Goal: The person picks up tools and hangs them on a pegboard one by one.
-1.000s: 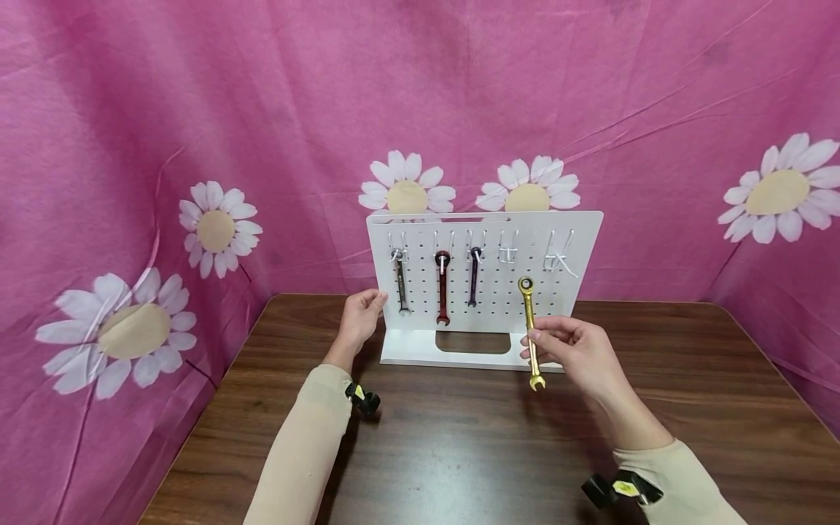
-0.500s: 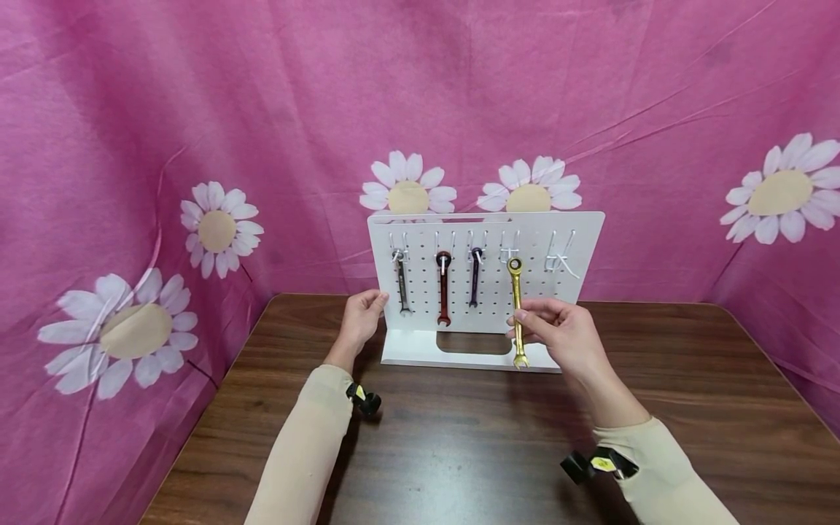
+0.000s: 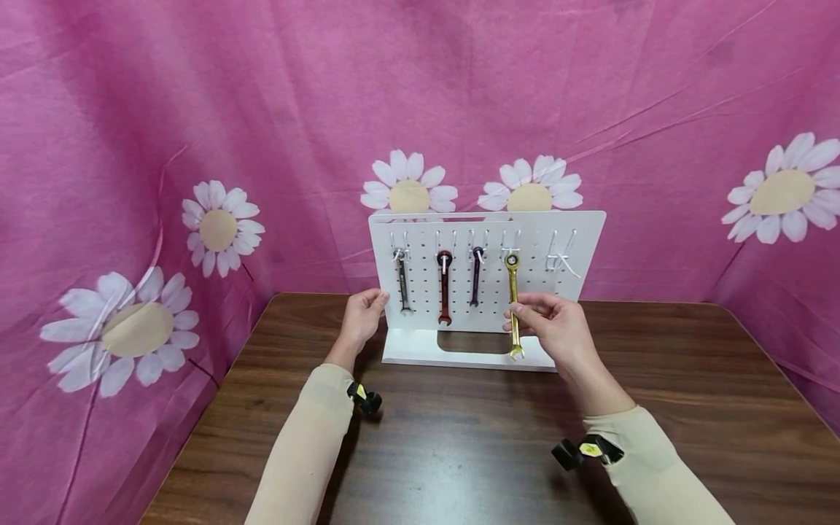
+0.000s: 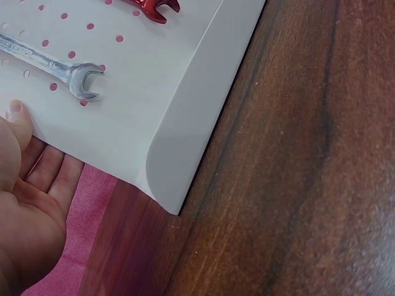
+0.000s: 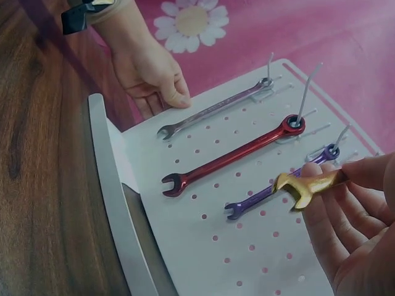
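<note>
My right hand (image 3: pixel 558 329) pinches a gold combination wrench (image 3: pixel 514 299) by its shank, ring end up and open end down. Its ring lies over the fourth hook from the left on the white pegboard (image 3: pixel 426 284); I cannot tell whether the hook tip passes through. The left hand (image 3: pixel 361 321) grips the board's left edge, thumb in front and fingers behind, as the left wrist view shows. From left to right hang a silver wrench (image 5: pixel 213 111), a red wrench (image 5: pixel 237 154) and a purple wrench (image 5: pixel 256 198).
A bare hook (image 3: pixel 561 261) sticks out at the board's far right. The board's base (image 3: pixel 459 361) stands on a brown wooden table (image 3: pixel 426 452). Behind it hangs a pink cloth (image 3: pixel 315 146) with daisies.
My right hand has carried the gold wrench left and up, from in front of the board's right part to the fourth hook. The left hand stays on the board's edge.
</note>
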A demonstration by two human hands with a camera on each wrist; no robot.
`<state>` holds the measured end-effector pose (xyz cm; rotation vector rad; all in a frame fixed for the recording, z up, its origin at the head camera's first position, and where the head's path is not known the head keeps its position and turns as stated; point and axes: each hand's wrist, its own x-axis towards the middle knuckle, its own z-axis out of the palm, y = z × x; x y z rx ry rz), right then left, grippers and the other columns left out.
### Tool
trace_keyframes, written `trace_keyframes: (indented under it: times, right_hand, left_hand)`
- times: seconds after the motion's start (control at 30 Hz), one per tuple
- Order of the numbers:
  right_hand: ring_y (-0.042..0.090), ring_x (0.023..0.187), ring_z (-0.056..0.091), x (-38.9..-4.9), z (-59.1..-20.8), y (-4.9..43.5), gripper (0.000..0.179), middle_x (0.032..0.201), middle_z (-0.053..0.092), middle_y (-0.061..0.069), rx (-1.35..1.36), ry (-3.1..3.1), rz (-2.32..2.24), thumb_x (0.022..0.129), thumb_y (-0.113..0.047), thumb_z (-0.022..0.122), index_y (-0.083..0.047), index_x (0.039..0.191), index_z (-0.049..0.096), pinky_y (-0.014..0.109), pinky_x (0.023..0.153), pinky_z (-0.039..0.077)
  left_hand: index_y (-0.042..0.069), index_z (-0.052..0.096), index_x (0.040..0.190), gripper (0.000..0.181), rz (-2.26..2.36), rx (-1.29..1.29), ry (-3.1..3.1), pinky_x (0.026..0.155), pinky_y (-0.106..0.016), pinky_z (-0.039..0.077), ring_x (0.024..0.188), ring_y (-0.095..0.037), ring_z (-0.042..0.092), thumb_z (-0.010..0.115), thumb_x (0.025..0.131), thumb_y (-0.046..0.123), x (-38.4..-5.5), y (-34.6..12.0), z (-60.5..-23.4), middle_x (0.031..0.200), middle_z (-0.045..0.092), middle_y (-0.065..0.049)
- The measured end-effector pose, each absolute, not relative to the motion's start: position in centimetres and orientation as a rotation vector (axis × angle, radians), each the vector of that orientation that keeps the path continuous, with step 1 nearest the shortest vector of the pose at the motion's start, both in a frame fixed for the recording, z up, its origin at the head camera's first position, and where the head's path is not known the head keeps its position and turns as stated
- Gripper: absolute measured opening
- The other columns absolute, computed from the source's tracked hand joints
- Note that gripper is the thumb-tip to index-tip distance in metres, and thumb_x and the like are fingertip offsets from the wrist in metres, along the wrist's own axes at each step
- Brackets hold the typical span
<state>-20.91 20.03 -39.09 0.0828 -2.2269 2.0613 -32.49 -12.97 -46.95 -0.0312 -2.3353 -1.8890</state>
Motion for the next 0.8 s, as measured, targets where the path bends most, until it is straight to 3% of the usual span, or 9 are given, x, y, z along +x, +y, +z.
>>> trace_keyframes:
  times: [0.23,0.6,0.8]
  right_hand:
    - [0.003,0.08,0.078,-22.0,-39.2,20.3,0.041,0.092,0.081,-0.008,-0.011,-2.332,2.043,0.108,-0.01,0.066,0.016,0.138,0.059,0.025,0.079,0.067]
    - [0.013,0.094,0.081,-24.6,-39.5,20.5,0.044,0.103,0.082,0.003,-0.136,-2.367,2.092,0.111,-0.024,0.064,0.011,0.138,0.063,0.028,0.084,0.068]
    - [0.01,0.093,0.08,-25.8,-39.8,20.6,0.048,0.112,0.083,0.011,-0.186,-2.379,2.077,0.11,-0.028,0.066,0.011,0.138,0.063,0.027,0.089,0.067]
  left_hand:
    - [-0.009,0.076,0.112,0.023,-1.878,-0.028,-2.346,0.105,-0.053,0.061,0.085,-0.003,0.063,0.065,0.109,0.011,-32.5,-12.9,-47.0,0.092,0.078,-0.007]
    - [-0.008,0.076,0.116,0.024,-1.864,-0.02,-2.366,0.105,-0.05,0.062,0.09,-0.006,0.065,0.064,0.109,0.012,-32.4,-12.9,-46.8,0.107,0.08,-0.016]
    - [-0.008,0.076,0.116,0.025,-1.877,-0.022,-2.357,0.107,-0.051,0.061,0.098,-0.014,0.069,0.064,0.11,0.013,-32.5,-12.9,-47.0,0.111,0.08,-0.021]
